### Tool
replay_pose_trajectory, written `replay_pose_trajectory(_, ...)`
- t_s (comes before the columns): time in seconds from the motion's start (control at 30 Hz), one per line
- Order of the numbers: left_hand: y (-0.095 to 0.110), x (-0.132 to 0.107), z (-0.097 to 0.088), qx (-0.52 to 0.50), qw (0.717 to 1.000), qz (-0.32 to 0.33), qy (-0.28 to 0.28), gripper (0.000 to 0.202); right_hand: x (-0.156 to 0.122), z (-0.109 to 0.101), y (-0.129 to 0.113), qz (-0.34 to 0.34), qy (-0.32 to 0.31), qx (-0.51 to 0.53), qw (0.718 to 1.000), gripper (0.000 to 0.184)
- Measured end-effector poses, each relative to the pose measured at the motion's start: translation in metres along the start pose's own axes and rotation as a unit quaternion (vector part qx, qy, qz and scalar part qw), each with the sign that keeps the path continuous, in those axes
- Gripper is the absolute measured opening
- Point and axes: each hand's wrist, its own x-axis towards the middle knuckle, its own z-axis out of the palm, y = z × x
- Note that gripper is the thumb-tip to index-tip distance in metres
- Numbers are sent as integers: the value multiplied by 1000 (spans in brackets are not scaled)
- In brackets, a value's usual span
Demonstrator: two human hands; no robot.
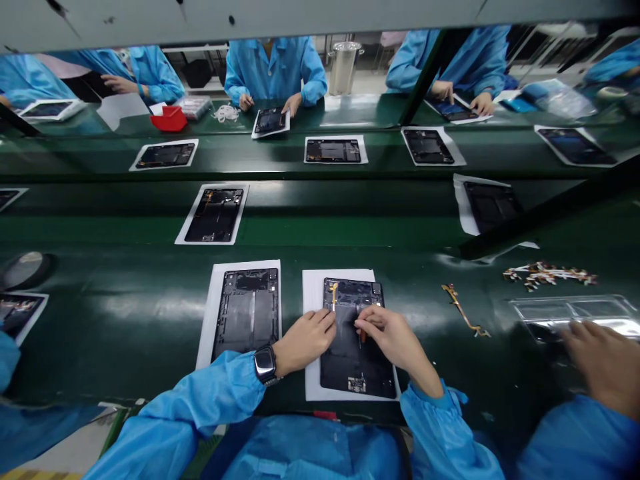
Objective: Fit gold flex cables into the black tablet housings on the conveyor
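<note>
Your green bench point(125, 313) runs left to right before you. Directly in front of you lies a white sheet point(313, 300) bearing an open tablet point(357, 370), with a second sheet point(210, 320) just beside it on the left. To the right lie a loose flex cable point(463, 310), a scatter of small parts point(547, 273) and a clear tray point(575, 310).

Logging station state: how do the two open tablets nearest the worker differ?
The right tablet has both hands on it, left hand and right hand; the left tablet lies untouched. The right tablet carries an orange flex strip; the left tablet shows none. Both lie open on white sheets.
</note>
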Motion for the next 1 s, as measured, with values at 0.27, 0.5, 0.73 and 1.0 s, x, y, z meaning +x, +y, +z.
replay_pose_trajectory(0.27,-4,-8,0,-41,999,-5,20,33,-3,15,7,-9,58,25,998,30)
replay_pose_trajectory(0.5,-4,-3,3,-81,996,-33,14,35,-7,24,15,-20,63,0,998,25)
replay_pose_trajectory(0.73,-11,-19,-1,-169,985,-7,20,38,-11,34,-4,-122,93,-219,964,18)
replay_pose_trajectory(1.0,-16,-34,2,-248,968,-2,36,41,-6,60,-25,-146,26,-482,863,26)
